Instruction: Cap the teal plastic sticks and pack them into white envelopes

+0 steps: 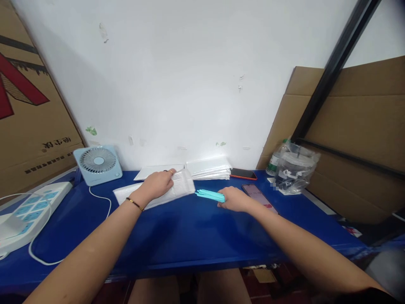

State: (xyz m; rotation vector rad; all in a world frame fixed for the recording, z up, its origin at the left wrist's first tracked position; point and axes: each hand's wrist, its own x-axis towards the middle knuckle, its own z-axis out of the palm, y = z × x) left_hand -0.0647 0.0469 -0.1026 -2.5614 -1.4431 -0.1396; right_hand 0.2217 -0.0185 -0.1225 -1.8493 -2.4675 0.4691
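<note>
My left hand (157, 185) is closed on a white padded sleeve (182, 185), like a bubble mailer, lying at a slant over the blue table; its fingertips are partly hidden. In my right hand (234, 199) is a small bundle of turquoise strips (210, 195), gripped at their right end. Their free ends point left, close to the sleeve's right end. I cannot make out what the strips are. Behind them lies a stack of flat white packets (207, 168) against the wall, with another flat white packet (148, 172) to its left.
On the left stand a light blue fan (98, 164) and a white power strip (34, 215) with cables. A red-edged phone (243, 173) and a lit phone (257, 196) lie at right, near a bottle (272, 164) and a plastic-wrapped container (294, 169). Cardboard flanks the blue table (190, 236).
</note>
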